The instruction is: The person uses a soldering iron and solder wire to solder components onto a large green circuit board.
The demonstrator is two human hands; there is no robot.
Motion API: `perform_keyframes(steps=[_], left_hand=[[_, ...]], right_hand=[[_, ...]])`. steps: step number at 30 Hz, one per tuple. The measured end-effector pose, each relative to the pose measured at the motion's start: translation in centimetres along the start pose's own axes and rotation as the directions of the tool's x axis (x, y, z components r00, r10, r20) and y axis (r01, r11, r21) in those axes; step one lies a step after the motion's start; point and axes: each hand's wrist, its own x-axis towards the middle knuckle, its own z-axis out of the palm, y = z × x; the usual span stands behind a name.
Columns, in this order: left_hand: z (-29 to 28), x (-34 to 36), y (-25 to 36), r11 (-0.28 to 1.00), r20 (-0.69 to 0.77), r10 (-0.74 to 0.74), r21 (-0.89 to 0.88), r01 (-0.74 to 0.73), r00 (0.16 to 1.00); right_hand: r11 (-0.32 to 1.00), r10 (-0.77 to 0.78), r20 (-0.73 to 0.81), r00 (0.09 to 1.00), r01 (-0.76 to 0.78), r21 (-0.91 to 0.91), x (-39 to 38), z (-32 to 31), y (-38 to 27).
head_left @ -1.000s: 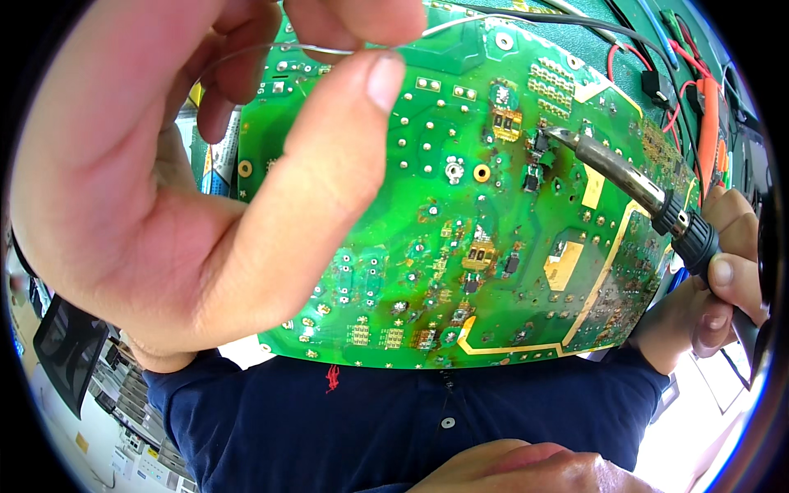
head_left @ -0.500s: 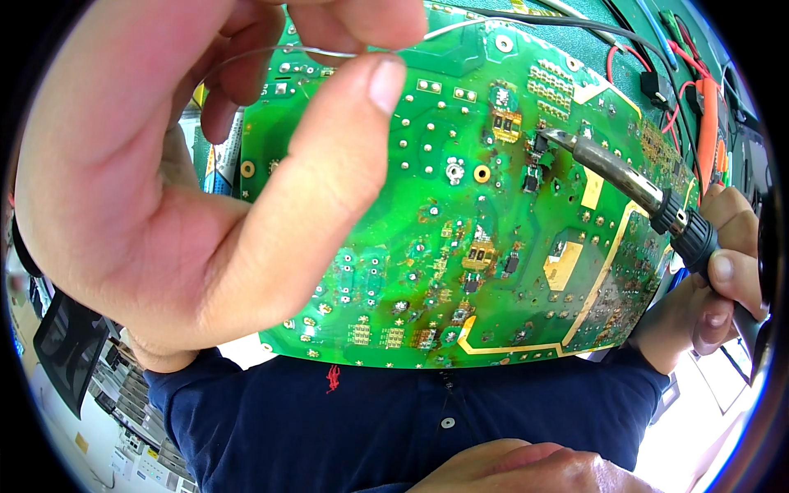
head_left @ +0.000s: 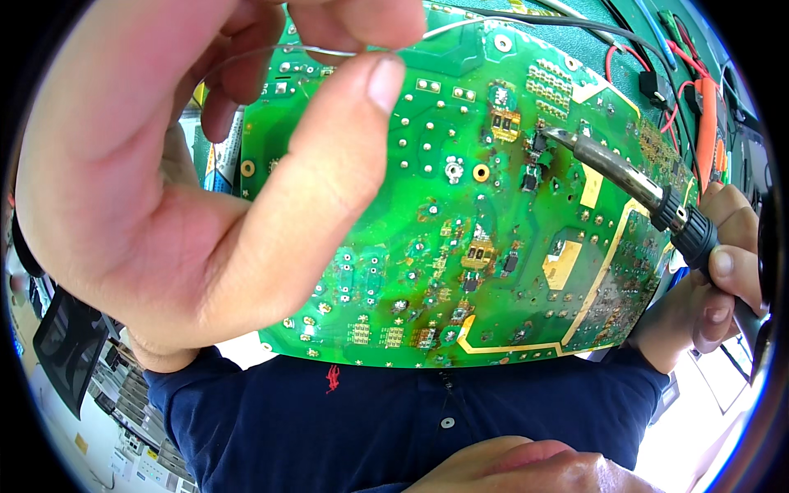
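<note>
In the head view, the left hand (head_left: 205, 222) pinches thin silvery wire (head_left: 329, 52) above the green circuit board (head_left: 411, 214), which lies mid-view, joints facing up, exposed. The right hand (head_left: 727, 267) grips the soldering iron (head_left: 616, 171) by its handle, presumably avoiding heat; its tip is at a small black chip (head_left: 537, 144).

On the green circuit board (head_left: 460, 205), tiny pale printed marks are running beside the small gold pads (head_left: 360, 333) near the lower edge, appearing too small to make out, and another pale mark (head_left: 264, 88) is standing near the upper left edge. A small red emblem (head_left: 332, 378) is standing out on the front of the dark blue shirt (head_left: 271, 411). Beyond the board's left edge, a blue and white printed surface (head_left: 220, 170) is peeking out, its print blurring past reading
</note>
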Motion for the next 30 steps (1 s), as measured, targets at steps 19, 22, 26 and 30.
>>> perform_keyframes(steps=[19, 22, 26, 30], left_hand=[[0.3, -0.1, 0.4, 0.999, -0.043, -0.032, 0.018, 0.033, 0.999], [0.3, -0.2, 0.4, 0.999, -0.039, -0.051, -0.011, 0.051, 0.998], [0.4, 0.0, 0.3, 0.999, -0.031, -0.049, -0.008, 0.049, 0.998], [0.2, -0.2, 0.2, 0.999, -0.024, -0.045, -0.024, 0.045, 0.999]], right_hand=[[0.998, 0.033, -0.169, 0.985, -0.041, -0.042, -0.7, -0.2, 0.0], [0.999, 0.052, -0.13, 0.99, -0.052, 0.011, -0.7, -0.3, 0.1], [1.0, -0.023, -0.007, 1.0, 0.023, -0.017, -0.2, 0.0, 0.0], [0.993, -0.083, 0.121, 0.989, 0.093, -0.077, 0.1, -0.4, 0.2]])
